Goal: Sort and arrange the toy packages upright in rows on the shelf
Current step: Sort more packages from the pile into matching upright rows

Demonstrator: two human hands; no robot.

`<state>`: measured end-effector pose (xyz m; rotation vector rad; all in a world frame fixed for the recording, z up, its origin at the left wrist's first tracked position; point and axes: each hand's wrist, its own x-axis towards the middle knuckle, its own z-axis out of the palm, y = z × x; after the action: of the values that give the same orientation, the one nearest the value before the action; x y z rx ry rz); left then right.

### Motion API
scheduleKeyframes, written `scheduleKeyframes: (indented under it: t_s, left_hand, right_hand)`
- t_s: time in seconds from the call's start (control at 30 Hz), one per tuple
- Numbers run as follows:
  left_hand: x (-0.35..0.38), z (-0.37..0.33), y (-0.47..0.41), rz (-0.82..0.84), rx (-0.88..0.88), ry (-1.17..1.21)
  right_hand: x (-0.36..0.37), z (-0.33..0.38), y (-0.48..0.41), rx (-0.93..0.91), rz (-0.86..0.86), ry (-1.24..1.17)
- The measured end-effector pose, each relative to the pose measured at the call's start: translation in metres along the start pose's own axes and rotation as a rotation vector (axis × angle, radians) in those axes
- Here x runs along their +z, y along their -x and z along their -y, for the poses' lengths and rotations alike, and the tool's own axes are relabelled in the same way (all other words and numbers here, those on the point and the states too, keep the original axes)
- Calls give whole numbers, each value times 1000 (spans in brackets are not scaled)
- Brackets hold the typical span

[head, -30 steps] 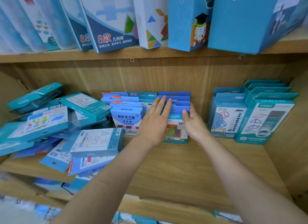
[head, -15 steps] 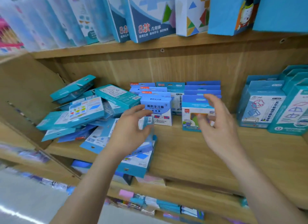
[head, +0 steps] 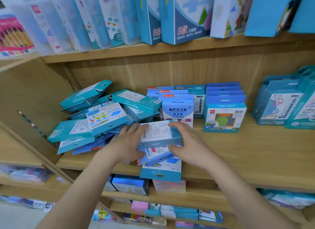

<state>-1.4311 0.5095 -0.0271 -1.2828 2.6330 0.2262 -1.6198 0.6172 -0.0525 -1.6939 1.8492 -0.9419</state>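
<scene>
Here the package [head: 159,134] lies flat, printed back up, between both hands at the shelf [head: 238,152] front. The left hand [head: 127,143] grips its left end and the right hand [head: 189,143] curls round its right end. It hides much of the flat packs [head: 161,174] beneath, which overhang the edge; whether it rests on them I cannot tell. A jumbled pile [head: 105,116] lies to the left, upright rows [head: 223,112] stand behind. The print is blurred.

One blue package [head: 159,135] is lying flat, white label up, gripped at both ends, over loose packages [head: 160,170] overhanging the shelf [head: 238,152] edge. A teal pile [head: 102,119] is sprawling left; blue rows [head: 225,109] standing upright behind; teal rows [head: 279,107] standing right.
</scene>
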Motion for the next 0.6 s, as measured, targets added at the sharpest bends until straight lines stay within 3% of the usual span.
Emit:
scheduleKeyframes:
  t_s: [0.13,0.3,0.43,0.53,0.6]
  left_hand:
    - [-2,3,1,-55,87,-133]
    - [2,15,11,-236,193,-150]
    - [11,20,18,-640,401,-77]
    - [2,3,21,-798,471,47]
    - [-7,-5,24,-887,429,237]
  right_hand:
    - [7,15,-16,28,84,327]
    - [21,20,-18,43,122,445]
    - [31,18,-16,-25,-127,564]
    - [33,16,-9,-174,-392,566]
    - [24,9,-3,-177,-558,447]
